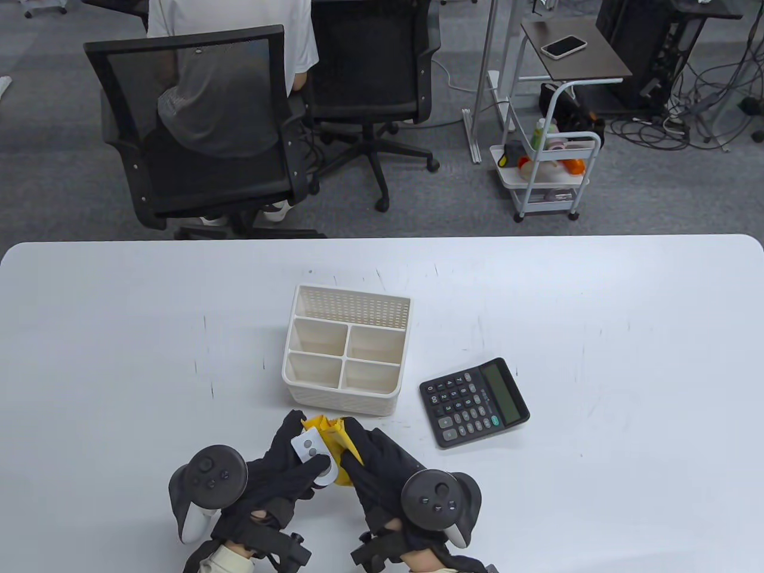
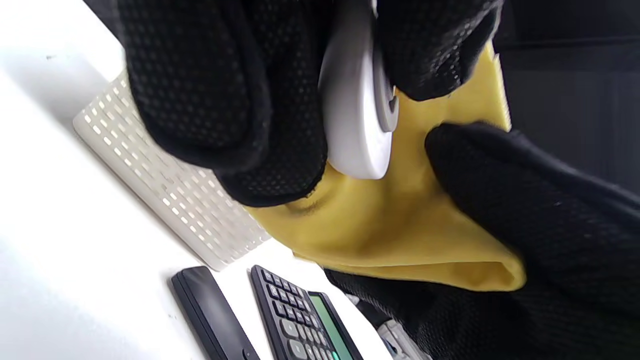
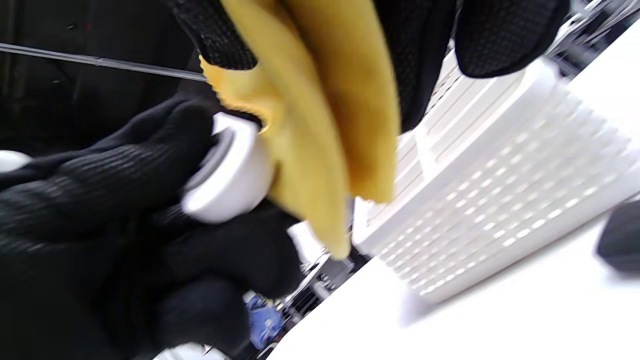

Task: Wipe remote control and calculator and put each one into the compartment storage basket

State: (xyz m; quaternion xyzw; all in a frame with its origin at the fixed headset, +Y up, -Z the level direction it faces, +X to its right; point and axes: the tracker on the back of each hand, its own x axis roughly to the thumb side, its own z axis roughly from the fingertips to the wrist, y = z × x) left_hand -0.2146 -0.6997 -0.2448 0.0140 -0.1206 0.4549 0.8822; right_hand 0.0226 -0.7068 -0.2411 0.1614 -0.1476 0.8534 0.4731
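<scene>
Remote control [image 1: 311, 452], white with round grey buttons, sits between the two gloved hands just above the near part of the white table [image 1: 119, 358], button face up in the table view. Left hand [image 1: 286, 471] grips it: the fingers [image 2: 225, 100] are curled round its underside and the thumb lies across its face, so the remote's rounded end [image 2: 357, 145] protrudes past them in the left wrist view. Right hand [image 1: 376, 459] pinches a folded yellow cloth [image 1: 331, 433] between thumb and fingers [image 3: 425, 50], pressed together on the fabric. The cloth touches the right edge of the remote and drapes beside and under its rounded end [image 3: 232, 185]; whether it wraps fully round the body cannot be determined. A tracker is strapped to the back of each hand, left [image 1: 209, 477] and right [image 1: 439, 498]. Just beyond the fingertips stands the compartment storage basket [image 1: 346, 358], cream, with perforated walls, four small compartments nearest the hands and one long compartment behind them; no items are visible inside it. To the right of the right hand's fingers, apart from the basket, the black calculator [image 1: 474, 401] lies flat, keys up, display toward the far right. In the left wrist view a slim black object [image 2: 210, 312] lies just beside the calculator; its identity cannot be determined. Beyond the table's far edge stand black office chairs [image 1: 203, 119] and a white wheeled cart [image 1: 549, 173].
</scene>
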